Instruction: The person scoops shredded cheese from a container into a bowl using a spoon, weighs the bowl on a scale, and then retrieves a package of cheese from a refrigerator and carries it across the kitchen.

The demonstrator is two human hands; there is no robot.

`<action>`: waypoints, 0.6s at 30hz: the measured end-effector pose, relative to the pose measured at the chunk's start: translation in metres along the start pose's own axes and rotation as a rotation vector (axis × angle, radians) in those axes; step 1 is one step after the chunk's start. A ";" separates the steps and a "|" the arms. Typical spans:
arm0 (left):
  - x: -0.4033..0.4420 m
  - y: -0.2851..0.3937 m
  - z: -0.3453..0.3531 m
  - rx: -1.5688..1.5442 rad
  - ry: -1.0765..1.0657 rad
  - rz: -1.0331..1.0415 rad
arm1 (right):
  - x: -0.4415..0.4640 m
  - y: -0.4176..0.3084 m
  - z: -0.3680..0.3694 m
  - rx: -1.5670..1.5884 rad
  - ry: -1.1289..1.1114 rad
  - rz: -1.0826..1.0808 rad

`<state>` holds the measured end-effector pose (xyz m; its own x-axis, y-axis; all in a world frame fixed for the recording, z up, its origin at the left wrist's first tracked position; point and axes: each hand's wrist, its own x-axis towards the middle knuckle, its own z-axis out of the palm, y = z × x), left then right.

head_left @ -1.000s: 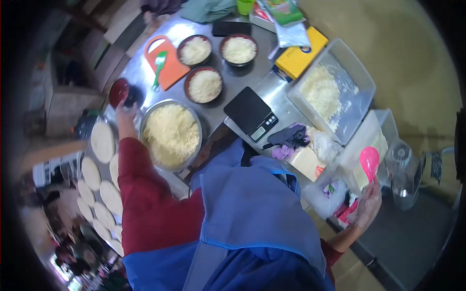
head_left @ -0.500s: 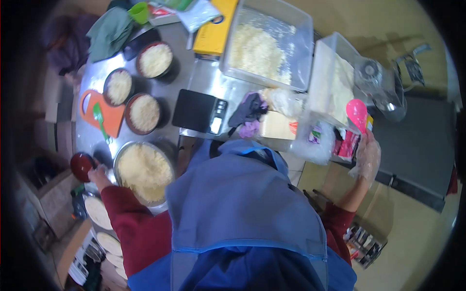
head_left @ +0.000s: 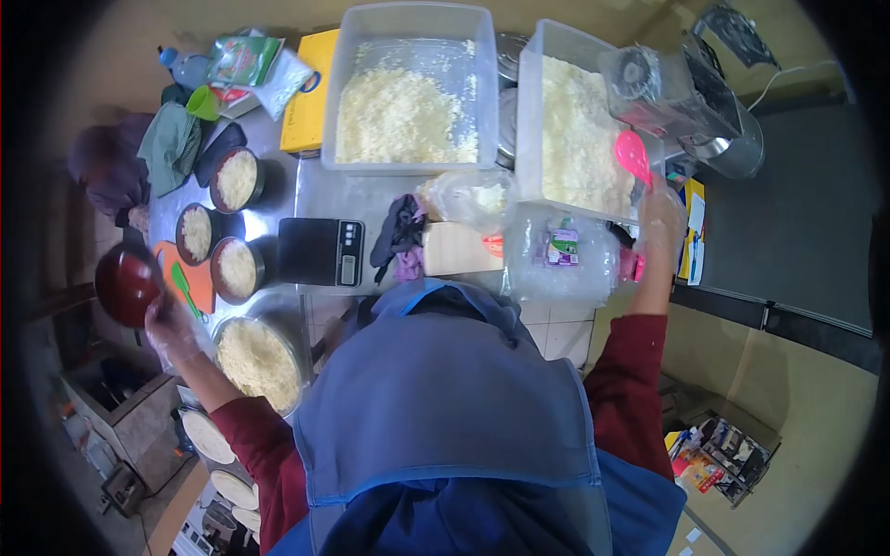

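Note:
My left hand (head_left: 174,332), in a clear glove, grips the edge of a dark red bowl (head_left: 128,284) at the far left. Beside that hand, a large metal bowl (head_left: 302,375) holds a pale grated heap. My right hand (head_left: 661,218), also gloved, is closed around the handle of a pink spoon (head_left: 633,156). The spoon's head is over the right side of a clear bin (head_left: 530,139) of pale crumbly food. Three dark bowls of pale shreds, including one bowl (head_left: 218,278), stand near an orange cutting board (head_left: 204,295) with a green spoon (head_left: 184,285).
A black digital scale (head_left: 311,250) sits mid-table. Behind it stands another clear bin (head_left: 408,167) of crumbs. Plastic bags (head_left: 565,269) lie along the front edge. At the right is a dark counter (head_left: 788,232). Another person (head_left: 107,162) is at the far left.
My left hand has lifted the dark red bowl up and outward, its inside now showing more. My right hand and the pink spoon have moved over the crumb bin. The whole view has shifted.

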<state>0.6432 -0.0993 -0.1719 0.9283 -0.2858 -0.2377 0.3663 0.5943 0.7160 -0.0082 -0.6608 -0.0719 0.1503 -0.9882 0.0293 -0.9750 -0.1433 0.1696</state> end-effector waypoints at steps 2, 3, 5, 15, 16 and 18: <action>-0.057 -0.054 0.124 0.065 -0.083 -0.027 | 0.022 0.010 0.022 0.032 -0.011 0.000; -0.078 -0.069 0.154 0.082 -0.253 -0.199 | 0.032 0.014 0.032 0.059 -0.012 -0.007; -0.138 -0.118 0.250 0.096 -0.285 -0.267 | 0.041 0.016 0.042 0.068 -0.038 -0.011; -0.235 -0.215 0.332 0.166 -0.205 -0.433 | 0.031 0.017 0.023 0.275 -0.146 -0.177; -0.236 -0.214 0.328 0.161 -0.210 -0.411 | 0.037 0.019 0.027 0.232 -0.016 -0.199; -0.239 -0.216 0.317 0.247 -0.144 -0.281 | 0.046 0.019 0.023 0.175 -0.003 -0.237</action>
<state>0.3222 -0.3982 -0.0616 0.7691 -0.5242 -0.3656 0.5625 0.2838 0.7765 -0.0233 -0.7100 -0.0902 0.3773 -0.9261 0.0057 -0.9261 -0.3773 -0.0011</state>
